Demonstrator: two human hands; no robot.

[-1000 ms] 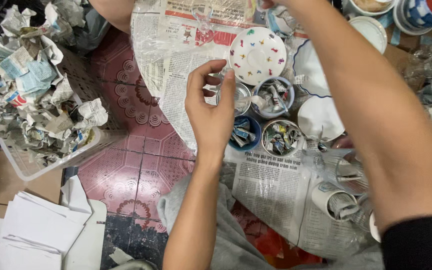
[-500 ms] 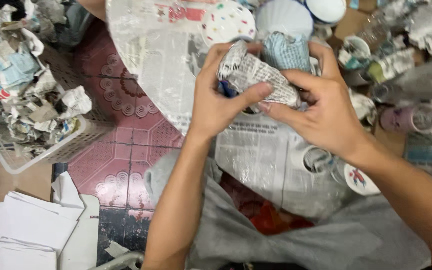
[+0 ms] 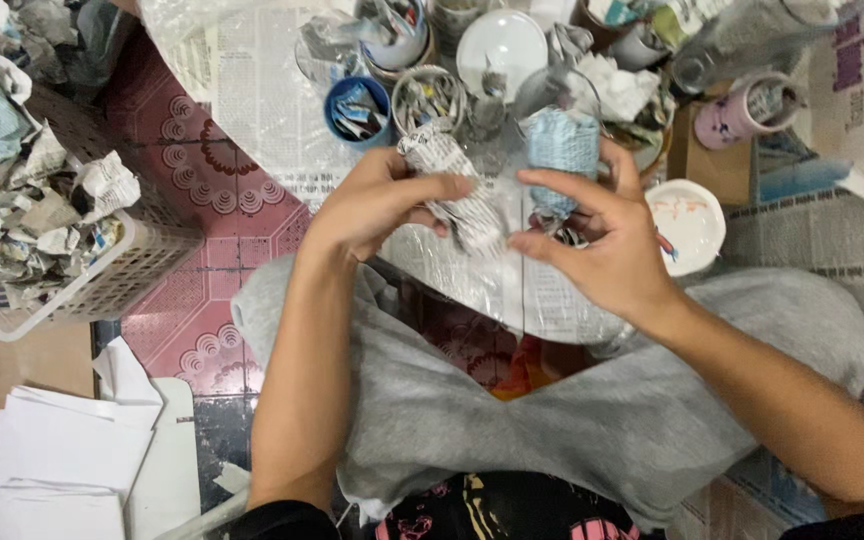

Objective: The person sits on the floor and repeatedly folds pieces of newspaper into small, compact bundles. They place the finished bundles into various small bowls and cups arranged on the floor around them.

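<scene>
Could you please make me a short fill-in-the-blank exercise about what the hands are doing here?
1. The left hand grips a wad of crumpled ____.
2. The right hand holds a bundle wrapped in ____ paper.
3. The white basket of paper scraps sits on the person's ____ side.

Missing words: newspaper; blue; left

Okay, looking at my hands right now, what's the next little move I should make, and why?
Probably pull the newspaper wad apart from the glass: your left hand pinches the wad, while your right hand holds the glass, still stuffed with bluish paper.
</scene>
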